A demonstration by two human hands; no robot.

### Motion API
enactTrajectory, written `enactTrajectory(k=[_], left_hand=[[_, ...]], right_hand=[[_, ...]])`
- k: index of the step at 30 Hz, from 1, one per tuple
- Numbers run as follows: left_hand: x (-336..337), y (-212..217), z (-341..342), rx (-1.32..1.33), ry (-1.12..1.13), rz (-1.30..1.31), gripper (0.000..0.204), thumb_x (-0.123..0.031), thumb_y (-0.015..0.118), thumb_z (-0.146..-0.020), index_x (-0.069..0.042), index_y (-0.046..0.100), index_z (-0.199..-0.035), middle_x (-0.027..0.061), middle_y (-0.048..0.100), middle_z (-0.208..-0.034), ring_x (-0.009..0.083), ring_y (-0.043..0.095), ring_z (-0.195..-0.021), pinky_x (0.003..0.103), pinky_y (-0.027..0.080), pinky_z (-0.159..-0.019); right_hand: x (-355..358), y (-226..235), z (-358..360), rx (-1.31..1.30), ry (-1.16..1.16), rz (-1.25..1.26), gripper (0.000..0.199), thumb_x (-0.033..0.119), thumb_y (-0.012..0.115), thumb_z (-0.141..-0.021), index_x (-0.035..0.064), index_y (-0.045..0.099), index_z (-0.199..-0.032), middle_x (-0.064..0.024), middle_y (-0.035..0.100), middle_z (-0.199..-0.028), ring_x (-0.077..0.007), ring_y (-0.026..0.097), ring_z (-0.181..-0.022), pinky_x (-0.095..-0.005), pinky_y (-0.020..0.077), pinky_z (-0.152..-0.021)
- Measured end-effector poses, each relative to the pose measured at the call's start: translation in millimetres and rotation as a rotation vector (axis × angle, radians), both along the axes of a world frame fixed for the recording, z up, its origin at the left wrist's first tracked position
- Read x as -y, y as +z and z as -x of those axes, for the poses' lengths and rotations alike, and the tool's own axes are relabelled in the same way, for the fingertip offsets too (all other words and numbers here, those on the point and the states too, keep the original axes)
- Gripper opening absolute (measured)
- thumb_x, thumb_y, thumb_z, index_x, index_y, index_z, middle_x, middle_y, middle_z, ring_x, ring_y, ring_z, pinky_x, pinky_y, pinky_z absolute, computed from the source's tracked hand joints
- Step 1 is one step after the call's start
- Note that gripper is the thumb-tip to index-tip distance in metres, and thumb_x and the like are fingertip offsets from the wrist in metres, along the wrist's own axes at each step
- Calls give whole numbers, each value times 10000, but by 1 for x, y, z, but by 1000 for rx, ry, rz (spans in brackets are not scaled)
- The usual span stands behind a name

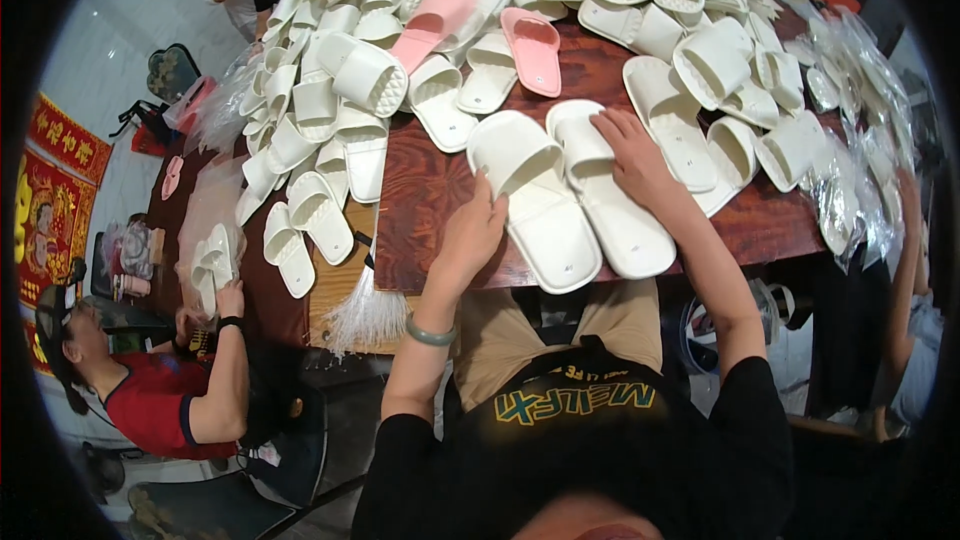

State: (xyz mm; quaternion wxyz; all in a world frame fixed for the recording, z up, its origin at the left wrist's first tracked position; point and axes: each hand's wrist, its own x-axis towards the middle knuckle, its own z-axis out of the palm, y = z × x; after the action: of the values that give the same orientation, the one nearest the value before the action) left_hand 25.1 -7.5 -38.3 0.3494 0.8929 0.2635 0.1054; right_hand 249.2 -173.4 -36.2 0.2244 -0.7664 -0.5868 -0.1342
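Two white slippers lie side by side at the table's near edge, toes away from me. My left hand [474, 226] grips the outer side of the left slipper [545, 210], its thumb and fingers along the edge by the strap. Over the strap of the right slipper [618, 210], my right hand [638, 162] is closed on its outer side. The soles overhang the table edge slightly. Just beyond them are a pink slipper [533, 48] and more white slippers [440, 105].
White slippers [340, 80] are heaped across the dark red table [430, 230]. A bundle of white plastic strands [368, 305] hangs at its left. At left, a person in red [165, 390] handles slippers in a clear bag [212, 210]. Bagged slippers [845, 140] lie at right.
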Motion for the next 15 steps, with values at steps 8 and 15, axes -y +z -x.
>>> enactTrajectory(k=[8,15], left_hand=[[13,35,10,254,-93,458,442,-272,343,-1001,31,391,-1319,-63,370,-647,30,295,-557,187,267,-499],[78,94,18,326,-507,873,520,-359,302,-1004,53,374,-1314,-41,347,-636,50,317,-564,188,279,-514]], right_hand=[[24,28,20,-222,105,-188,546,-65,515,-705,-1,439,-1242,-209,449,-1266,-374,415,-1198,-403,352,-1012],[36,21,143,-1559,538,-297,397,154,496,-923,30,435,-1295,-106,571,-1094,-168,568,-965,-305,433,-872]])
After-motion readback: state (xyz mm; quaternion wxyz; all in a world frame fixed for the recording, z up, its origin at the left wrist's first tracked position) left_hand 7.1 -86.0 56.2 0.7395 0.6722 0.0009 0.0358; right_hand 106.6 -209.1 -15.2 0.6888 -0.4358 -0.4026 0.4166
